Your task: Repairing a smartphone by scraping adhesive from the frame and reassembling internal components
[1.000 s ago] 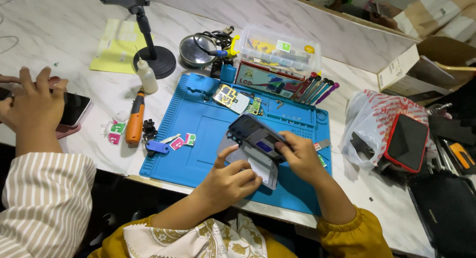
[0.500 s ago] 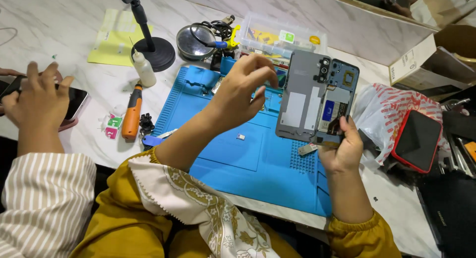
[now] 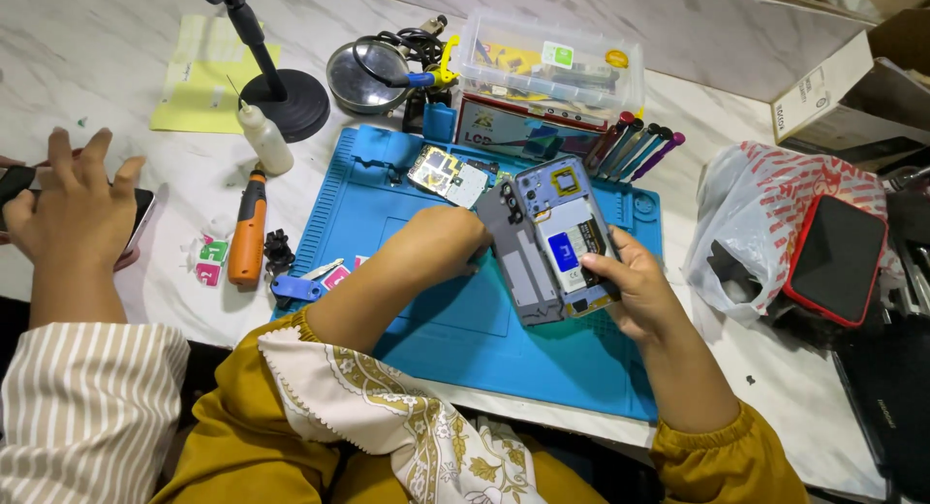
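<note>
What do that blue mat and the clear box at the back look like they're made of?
The blue mat looks like soft silicone or rubber: matte, with moulded ridges and trays. The clear box seems to be hard transparent plastic, glossy, its contents showing through the lid.

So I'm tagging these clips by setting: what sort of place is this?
Most likely a phone repair bench. The right hand holds an opened phone over a blue repair mat, with a loose circuit board and a row of screwdrivers nearby.
</note>
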